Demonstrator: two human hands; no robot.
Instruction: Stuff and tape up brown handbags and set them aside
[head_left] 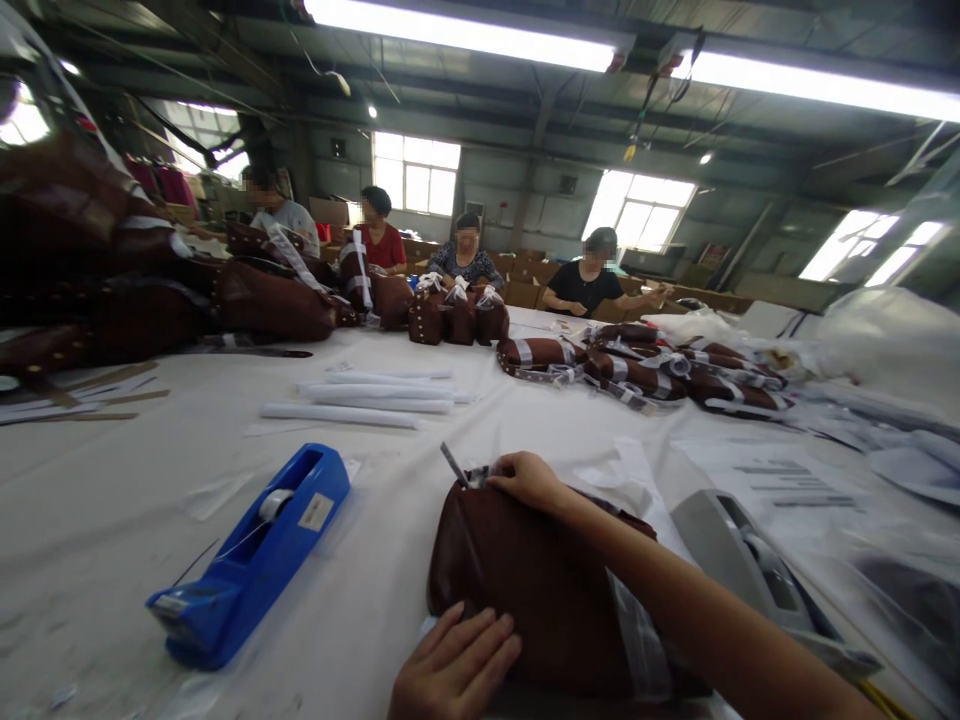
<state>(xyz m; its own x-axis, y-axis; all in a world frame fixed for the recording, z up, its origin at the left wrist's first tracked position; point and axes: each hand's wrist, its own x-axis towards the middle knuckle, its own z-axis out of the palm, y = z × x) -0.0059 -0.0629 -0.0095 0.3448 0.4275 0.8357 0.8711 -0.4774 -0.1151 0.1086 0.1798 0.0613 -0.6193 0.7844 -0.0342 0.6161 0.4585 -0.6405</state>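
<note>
A dark brown leather-like bag (532, 590) lies on the white-covered table right in front of me, with a clear plastic band (636, 640) around it. My left hand (454, 665) rests on its near side, fingers stretched out and lying against the surface. Reaching across the top, my right hand (529, 480) has thumb and fingers closed at the far edge of the bag. Beside those fingertips, a thin grey strip (454, 465) and some clear plastic stick up. What exactly is pinched there is partly hidden.
A blue tape dispenser (255, 560) stands to the left, a grey one (750, 560) to the right. White paper rolls (360, 400) lie beyond. More brown bags are piled at left (270, 305) and right (637, 370). Several people (589, 280) work across the table.
</note>
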